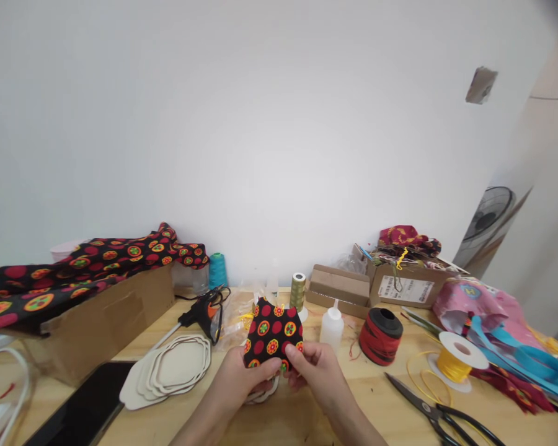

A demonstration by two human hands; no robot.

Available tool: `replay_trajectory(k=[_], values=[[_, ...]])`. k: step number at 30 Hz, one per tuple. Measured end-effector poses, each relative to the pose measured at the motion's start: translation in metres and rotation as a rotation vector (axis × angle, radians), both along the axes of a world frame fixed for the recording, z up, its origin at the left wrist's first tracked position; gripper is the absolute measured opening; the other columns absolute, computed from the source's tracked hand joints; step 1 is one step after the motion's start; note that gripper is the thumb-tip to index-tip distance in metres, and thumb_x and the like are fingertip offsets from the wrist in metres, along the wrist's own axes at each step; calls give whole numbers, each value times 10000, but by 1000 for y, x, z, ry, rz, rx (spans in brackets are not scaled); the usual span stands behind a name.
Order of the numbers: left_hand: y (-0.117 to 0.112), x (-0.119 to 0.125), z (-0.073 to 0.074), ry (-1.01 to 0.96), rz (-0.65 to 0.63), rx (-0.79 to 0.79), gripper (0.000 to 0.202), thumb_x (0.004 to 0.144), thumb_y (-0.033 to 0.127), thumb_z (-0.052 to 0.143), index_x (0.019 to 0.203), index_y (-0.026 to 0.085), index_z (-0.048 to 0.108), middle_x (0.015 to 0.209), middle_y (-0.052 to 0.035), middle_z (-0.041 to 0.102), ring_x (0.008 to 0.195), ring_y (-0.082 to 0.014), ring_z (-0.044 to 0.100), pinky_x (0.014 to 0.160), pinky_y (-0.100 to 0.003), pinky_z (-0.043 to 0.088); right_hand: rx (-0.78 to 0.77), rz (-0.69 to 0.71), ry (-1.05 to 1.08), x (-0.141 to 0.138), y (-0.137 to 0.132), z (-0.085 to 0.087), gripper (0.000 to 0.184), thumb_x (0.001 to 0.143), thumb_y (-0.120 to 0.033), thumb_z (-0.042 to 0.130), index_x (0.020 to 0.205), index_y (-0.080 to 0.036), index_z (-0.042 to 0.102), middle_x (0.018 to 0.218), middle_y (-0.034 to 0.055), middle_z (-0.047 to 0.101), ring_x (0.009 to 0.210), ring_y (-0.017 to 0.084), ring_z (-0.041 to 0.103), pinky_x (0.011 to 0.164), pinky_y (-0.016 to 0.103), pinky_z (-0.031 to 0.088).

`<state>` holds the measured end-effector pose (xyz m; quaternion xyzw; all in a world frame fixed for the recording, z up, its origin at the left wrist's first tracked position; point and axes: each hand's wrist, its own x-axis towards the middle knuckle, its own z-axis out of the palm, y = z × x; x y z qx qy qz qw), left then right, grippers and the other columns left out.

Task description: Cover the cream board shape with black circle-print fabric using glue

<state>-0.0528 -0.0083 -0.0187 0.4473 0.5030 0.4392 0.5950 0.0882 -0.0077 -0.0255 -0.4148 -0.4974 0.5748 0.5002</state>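
Note:
Both hands hold up a small piece of black fabric (273, 331) printed with red dots and orange-yellow flowers. My left hand (235, 378) pinches its lower left edge, the thumb lying across the front. At the lower right edge, my right hand (314, 371) grips the cloth between thumb and fingers. Partly hidden under the hands are pale cut-out shapes (265, 394) on the wooden table (279, 427). A stack of pale scalloped plates (172, 371) lies left of my left hand. Right of the fabric stands a white squeeze bottle (332, 327).
A cardboard box (116, 328) draped with patterned cloth (97, 257), a glue gun (199, 313) and a phone (84, 402) are on the left. Scissors (430, 409), a red thread spool (381, 337), a yellow cord spool (458, 359) and a filled box (404, 285) stand to the right.

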Motion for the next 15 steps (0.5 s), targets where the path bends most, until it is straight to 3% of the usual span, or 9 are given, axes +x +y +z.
replay_trajectory(k=[6, 9, 15], values=[[0, 2, -9, -34, 7, -43, 354, 445, 365, 770, 681, 137, 637, 556, 10, 629, 503, -104, 548, 491, -189, 434, -14, -19, -13, -1, 0, 0, 406, 500, -514, 675, 444, -130, 555, 359, -46, 488, 318, 49, 397, 342, 167, 330], [0, 3, -6, -67, -9, -41, 349, 439, 367, 775, 652, 131, 632, 540, 5, 620, 495, -108, 548, 485, -195, 439, -22, -16, -17, 0, 1, 0, 404, 494, -509, 679, 442, -128, 553, 362, -45, 491, 319, 48, 397, 346, 168, 329], [-1, 2, 1, -198, -113, -40, 337, 576, 401, 701, 783, 140, 654, 696, -48, 675, 654, -149, 594, 538, -215, 474, -36, -6, 9, 3, 2, -2, 410, 528, -522, 657, 481, -128, 554, 383, -38, 508, 325, 56, 419, 353, 175, 348]])
